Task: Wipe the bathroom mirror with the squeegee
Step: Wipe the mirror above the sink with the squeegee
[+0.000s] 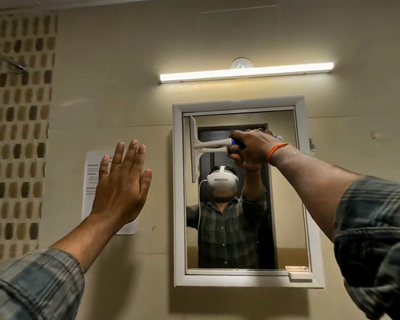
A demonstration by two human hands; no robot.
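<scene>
A white-framed mirror [286, 181] hangs on the beige wall, right of centre. My right hand [252, 146] grips the blue handle of a white squeegee [195, 148]. Its blade stands vertical against the glass along the mirror's upper left edge. An orange band circles my right wrist. My left hand [123, 183] is flat with fingers spread, resting on or just off the wall left of the mirror, over a paper notice. The mirror reflects a person in a plaid shirt with a white headset.
A lit tube light [246, 72] is mounted above the mirror. A paper notice [90, 181] is stuck to the wall on the left. Brown mosaic tiles [16, 135] cover the far left wall. A small tray [298, 271] sits at the mirror's lower right corner.
</scene>
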